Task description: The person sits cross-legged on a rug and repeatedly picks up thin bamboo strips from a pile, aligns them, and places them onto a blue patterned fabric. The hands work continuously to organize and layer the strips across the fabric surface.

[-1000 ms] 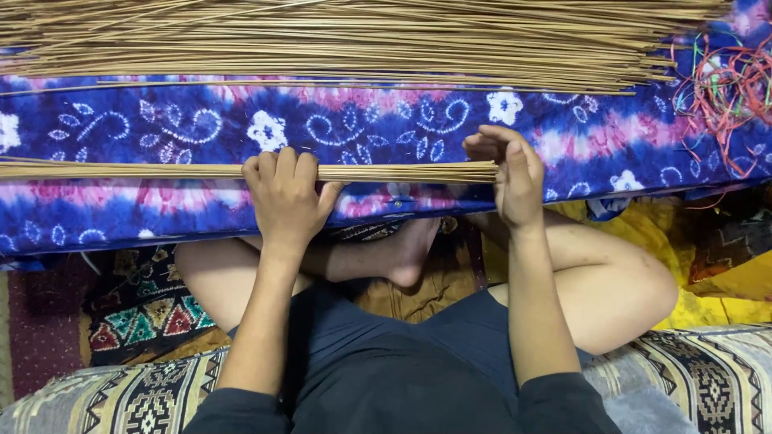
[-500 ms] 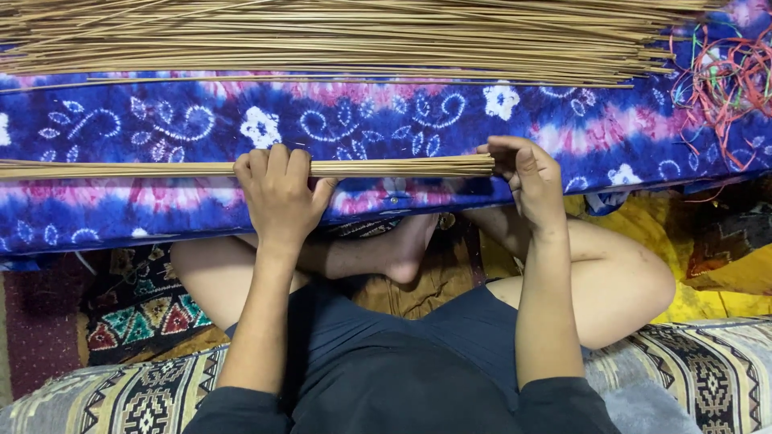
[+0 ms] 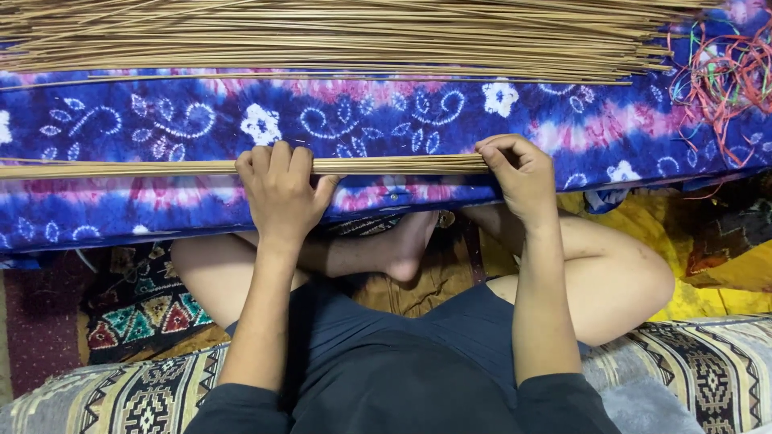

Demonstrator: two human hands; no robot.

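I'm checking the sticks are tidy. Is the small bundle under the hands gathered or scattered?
Gathered: the small bundle lies as one tight flat band, left hand over it, right hand at its end.

Watching remotely, here's what I can't make out. Landmark: blue tie-dye cloth.

- thin stick bundle on cloth: runs off left edge, far end unseen; stretch under left hand covered by fingers
- right end of bundle tucked behind right hand, tips hidden
- big stick pile at cloth's far side: cropped by top edge
- coloured string tangle at cloth's right corner: cut by right edge, strands too fine to sort
- whatever's beneath cloth: hidden
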